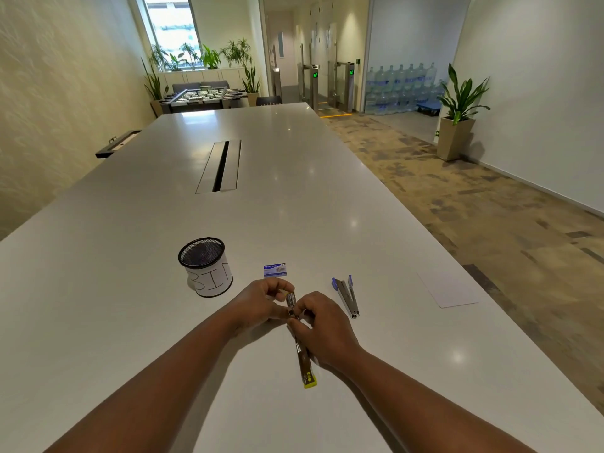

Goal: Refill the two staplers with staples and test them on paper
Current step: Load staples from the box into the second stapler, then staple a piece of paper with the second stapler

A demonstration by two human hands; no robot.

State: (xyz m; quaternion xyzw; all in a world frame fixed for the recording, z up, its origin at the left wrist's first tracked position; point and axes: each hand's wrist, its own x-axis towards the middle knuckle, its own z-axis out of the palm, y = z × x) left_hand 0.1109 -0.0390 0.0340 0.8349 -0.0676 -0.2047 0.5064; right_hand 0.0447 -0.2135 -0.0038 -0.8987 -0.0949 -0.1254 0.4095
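A yellow-tipped metal stapler (pixel 304 361) lies opened out flat and long on the white table (pixel 130 289), its yellow end pointing towards me. My left hand (pixel 261 304) pinches its far end. My right hand (pixel 322 325) grips its middle from the right. A second stapler (pixel 347 296) with blue ends lies swung open in a V to the right, untouched. A small blue-and-white staple box (pixel 275 270) sits just beyond my hands. A white sheet of paper (pixel 447 291) lies near the table's right edge.
A black mesh cup (pixel 206 266) wrapped in paper marked "BIN" stands to the left of my hands. A cable slot (pixel 220 166) runs down the table's middle. The table's right edge drops to a carpeted floor.
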